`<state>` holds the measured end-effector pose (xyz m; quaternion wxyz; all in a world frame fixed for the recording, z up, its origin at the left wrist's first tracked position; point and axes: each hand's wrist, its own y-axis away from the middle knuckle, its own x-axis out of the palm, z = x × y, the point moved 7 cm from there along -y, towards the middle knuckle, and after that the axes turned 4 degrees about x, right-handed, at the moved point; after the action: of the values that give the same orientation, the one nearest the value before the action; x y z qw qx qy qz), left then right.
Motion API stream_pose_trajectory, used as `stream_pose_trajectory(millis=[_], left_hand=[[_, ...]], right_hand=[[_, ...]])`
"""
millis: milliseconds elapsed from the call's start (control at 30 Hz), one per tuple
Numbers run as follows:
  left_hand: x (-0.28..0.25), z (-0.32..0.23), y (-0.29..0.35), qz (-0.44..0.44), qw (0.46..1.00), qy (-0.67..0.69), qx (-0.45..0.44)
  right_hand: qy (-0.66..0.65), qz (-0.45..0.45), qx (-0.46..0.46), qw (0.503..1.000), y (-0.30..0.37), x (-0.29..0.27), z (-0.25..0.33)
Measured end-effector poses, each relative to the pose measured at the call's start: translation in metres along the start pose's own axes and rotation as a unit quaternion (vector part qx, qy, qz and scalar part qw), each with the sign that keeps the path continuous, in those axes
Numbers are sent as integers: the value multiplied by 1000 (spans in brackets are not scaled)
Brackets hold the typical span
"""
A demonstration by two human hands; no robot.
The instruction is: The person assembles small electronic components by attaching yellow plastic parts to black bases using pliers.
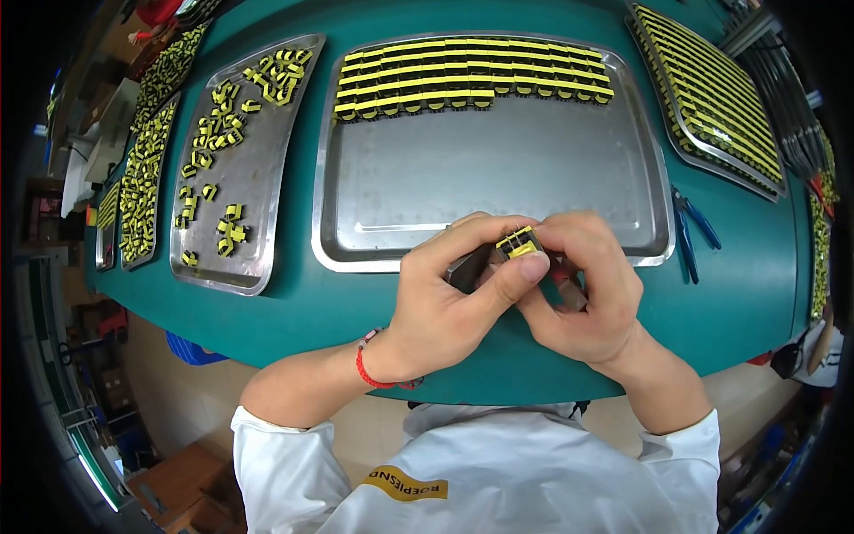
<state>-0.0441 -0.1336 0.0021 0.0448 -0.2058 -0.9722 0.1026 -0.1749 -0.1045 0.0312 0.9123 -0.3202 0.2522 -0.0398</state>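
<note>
Above the near edge of the large metal tray, my two hands meet around one small yellow-and-black transformer with pins on its upper side. My left hand pinches it between thumb and fingers, the thumb lying across its near side. Closed fingertips of my right hand touch its right end. A dark grey piece shows behind the left thumb; its kind is hidden. Something reddish shows within the curled right fingers, too covered to name. Neat rows of similar transformers fill the tray's far part.
Blue-handled pliers lie right of the tray on the green table. A tray of loose transformers stands at left, with fuller trays beyond. A tray packed with rows is at far right, beside black cables.
</note>
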Motion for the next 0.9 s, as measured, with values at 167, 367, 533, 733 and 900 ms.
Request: stream_pose_trajectory(millis=[167,367,533,733,900], left_hand=[[-6,24,-2,1,935,337,-112],[3,16,-5,54,907,415,-56],[4,4,-5,87,954,286,-22],[5,6,-1,106,964,243,-14],[6,7,-1,121,968,222,1]], right_hand=[[-132,-14,-6,991,4,-5,6],[-204,92,127,966,12,17,-3],[-194,88,141,967,17,17,-4],[-182,101,160,965,17,16,-1],[-162,104,170,966,19,16,-1]])
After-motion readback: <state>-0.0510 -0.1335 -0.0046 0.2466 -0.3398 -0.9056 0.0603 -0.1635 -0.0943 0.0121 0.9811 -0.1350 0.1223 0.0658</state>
